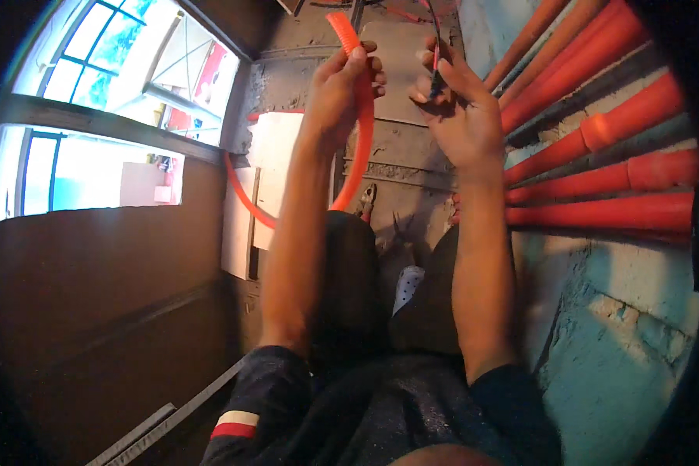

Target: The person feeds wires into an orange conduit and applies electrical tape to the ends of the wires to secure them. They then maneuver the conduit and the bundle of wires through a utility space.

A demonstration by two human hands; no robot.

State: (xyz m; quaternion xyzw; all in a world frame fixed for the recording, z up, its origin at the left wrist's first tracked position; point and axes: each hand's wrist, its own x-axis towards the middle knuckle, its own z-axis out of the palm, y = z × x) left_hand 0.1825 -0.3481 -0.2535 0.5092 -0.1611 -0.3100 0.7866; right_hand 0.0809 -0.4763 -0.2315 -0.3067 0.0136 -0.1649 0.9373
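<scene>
My left hand (340, 87) is wrapped round an orange corrugated conduit (361, 147), close to its upper end. From there the conduit hangs in a curve, passes behind my left forearm and comes out again on the left. A little to the right, level with it, my right hand (462, 109) pinches thin wires (436, 58), dark and reddish, that run up out of its fingers. Their lower ends are too small to make out. The wires and the conduit's end are apart. Pliers (367, 202) lie on the floor beyond my knees.
Several red pipes (598, 155) fan out along the blue-green wall (613, 349) on the right. Pale boards (276, 147) stand at the left, under a bright window opening (101, 167). A flat panel (392, 70) lies on the dusty floor ahead.
</scene>
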